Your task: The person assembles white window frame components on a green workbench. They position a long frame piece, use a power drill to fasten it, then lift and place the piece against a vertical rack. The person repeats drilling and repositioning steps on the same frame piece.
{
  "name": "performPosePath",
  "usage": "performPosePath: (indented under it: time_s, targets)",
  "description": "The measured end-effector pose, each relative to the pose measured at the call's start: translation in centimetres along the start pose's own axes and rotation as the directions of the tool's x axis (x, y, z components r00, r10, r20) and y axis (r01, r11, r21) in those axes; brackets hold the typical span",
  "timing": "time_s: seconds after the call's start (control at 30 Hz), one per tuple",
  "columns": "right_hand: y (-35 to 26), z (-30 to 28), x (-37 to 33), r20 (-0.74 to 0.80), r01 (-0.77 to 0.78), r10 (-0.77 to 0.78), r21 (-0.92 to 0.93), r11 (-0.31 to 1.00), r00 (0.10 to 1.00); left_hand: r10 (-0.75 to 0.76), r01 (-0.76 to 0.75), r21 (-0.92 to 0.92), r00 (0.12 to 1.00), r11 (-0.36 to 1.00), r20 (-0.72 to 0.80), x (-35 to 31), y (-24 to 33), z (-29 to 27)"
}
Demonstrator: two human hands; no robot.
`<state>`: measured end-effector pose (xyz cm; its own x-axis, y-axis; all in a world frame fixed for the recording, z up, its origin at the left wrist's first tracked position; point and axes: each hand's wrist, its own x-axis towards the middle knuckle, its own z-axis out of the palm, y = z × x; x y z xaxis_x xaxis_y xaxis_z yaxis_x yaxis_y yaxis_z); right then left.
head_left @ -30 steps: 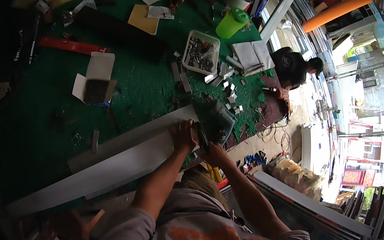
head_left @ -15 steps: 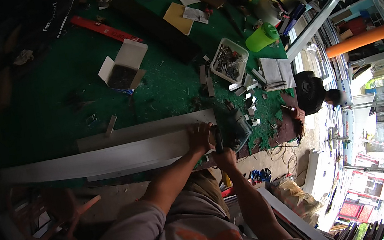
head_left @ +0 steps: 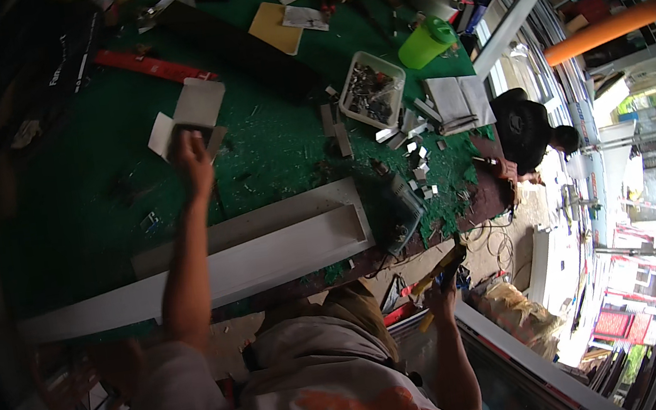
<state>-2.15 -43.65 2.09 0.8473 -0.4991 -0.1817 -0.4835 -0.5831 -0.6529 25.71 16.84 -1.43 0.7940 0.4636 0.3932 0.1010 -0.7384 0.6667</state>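
My left hand (head_left: 194, 163) reaches over the table into a small open cardboard box (head_left: 199, 101) with raised flaps. Its fingers are drawn together over the dark contents, and whatever they hold is hidden. At the table's near edge, my right hand (head_left: 442, 300) is closed around a black-and-yellow hand tool (head_left: 452, 261), whose exact kind I cannot make out. A long white channel-shaped metal profile (head_left: 284, 249) lies along the front of the table, under my left forearm. Behind it lies a flat pale strip (head_left: 263, 221).
On the green tabletop (head_left: 269, 146) are a white tub (head_left: 373, 89) of small metal parts, a red level (head_left: 153, 66), a green jug (head_left: 427, 42), an open notebook (head_left: 460, 102) and a power tool (head_left: 404, 207). Another person (head_left: 524, 127) is beyond the table's right side.
My left hand has left the profile's right end and moved up and left to the box. My right hand has drawn the tool away from the profile, down and right.
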Motion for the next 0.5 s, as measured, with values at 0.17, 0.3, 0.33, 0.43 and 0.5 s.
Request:
performPosePath:
  time_s: [0.17, 0.3, 0.33, 0.43, 0.5]
  targets:
    - [9.1, -1.8, -2.3, 0.089, -0.661, 0.668, -0.095, 0.744, 0.739, -0.267, -0.066, 0.567, 0.833, 0.821, 0.484, 4.9, -5.4, 0.8]
    - [13.1, -1.0, -8.2, 0.383, -0.808, 0.724, 0.118, 0.577, 0.574, -0.216, -0.119, 0.594, 0.859, 0.796, 0.463, 3.6, -7.5, 2.7]
    - [13.6, -0.6, -9.5, 0.392, -0.831, 0.742, 0.128, 0.541, 0.543, -0.212, -0.105, 0.569, 0.86, 0.816, 0.463, 3.3, -8.0, 3.0]
    - [13.4, 0.3, -11.7, 0.449, -0.853, 0.729, 0.196, 0.484, 0.517, -0.114, -0.078, 0.5, 0.933, 0.863, 0.342, 3.1, -9.7, 3.6]
    - [12.3, 0.7, -12.1, 0.443, -0.809, 0.688, 0.18, 0.559, 0.574, -0.07, -0.064, 0.439, 0.956, 0.896, 0.283, 3.6, -10.7, 3.9]
